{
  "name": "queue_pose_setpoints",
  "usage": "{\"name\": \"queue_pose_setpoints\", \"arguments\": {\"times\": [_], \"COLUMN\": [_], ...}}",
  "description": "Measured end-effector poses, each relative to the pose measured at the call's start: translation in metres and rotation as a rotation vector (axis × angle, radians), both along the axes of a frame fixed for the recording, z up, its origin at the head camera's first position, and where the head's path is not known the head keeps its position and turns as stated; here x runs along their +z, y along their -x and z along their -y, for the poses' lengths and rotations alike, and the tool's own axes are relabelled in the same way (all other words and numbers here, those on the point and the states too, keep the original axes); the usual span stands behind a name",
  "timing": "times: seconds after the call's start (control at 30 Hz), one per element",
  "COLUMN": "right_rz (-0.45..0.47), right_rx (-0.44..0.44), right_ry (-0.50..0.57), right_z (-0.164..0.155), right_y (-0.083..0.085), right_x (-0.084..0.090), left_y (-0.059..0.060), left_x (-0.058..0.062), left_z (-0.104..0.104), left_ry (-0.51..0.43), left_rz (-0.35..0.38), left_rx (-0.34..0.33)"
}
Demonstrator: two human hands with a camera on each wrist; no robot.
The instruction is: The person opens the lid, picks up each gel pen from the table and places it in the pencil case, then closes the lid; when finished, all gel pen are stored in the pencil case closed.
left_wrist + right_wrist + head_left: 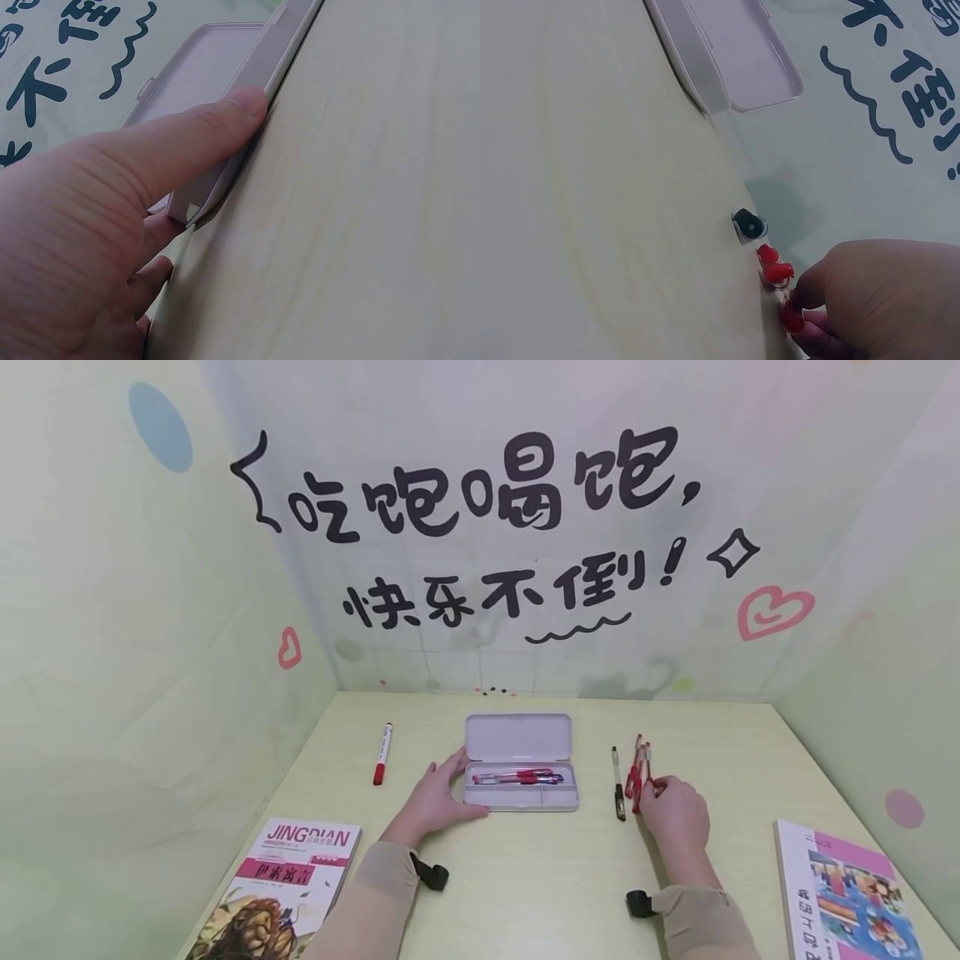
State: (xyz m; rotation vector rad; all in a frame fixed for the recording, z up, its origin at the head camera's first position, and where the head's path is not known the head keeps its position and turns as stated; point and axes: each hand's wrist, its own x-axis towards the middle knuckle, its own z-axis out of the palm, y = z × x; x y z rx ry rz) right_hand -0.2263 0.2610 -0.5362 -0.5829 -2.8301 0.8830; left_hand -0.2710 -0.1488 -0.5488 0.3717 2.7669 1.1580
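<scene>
My left hand (438,797) holds the left end of a pale lilac pencil case (504,796), the thumb along its front wall and the fingers at the left side. The case lies with its lid (517,739) raised at the back. Several red and blue gel pens (513,777) lie in its rear compartment. To the right of the case, my right hand (678,817) pinches a red pen (792,319) between thumb and fingers. Just left of that pen are other red pens (634,768), and beside them a black gel pen (618,797).
A white marker with a red cap (380,768) lies left of the case. One book (288,877) is at the table's left front, another book (855,893) at the right front. A printed cloth wall (465,660) stands behind the table.
</scene>
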Motion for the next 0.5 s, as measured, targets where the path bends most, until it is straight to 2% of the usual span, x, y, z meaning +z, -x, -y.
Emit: {"name": "queue_pose_setpoints", "arguments": {"times": [0.5], "right_rz": [0.004], "right_rx": [-0.008], "right_ry": [0.02], "right_z": [-0.0007], "right_y": [0.0014], "right_x": [-0.0018], "left_y": [-0.0005], "left_x": [0.0008], "left_z": [-0.0002], "left_ry": [-0.008], "left_rz": [-0.013], "left_rx": [-0.003]}}
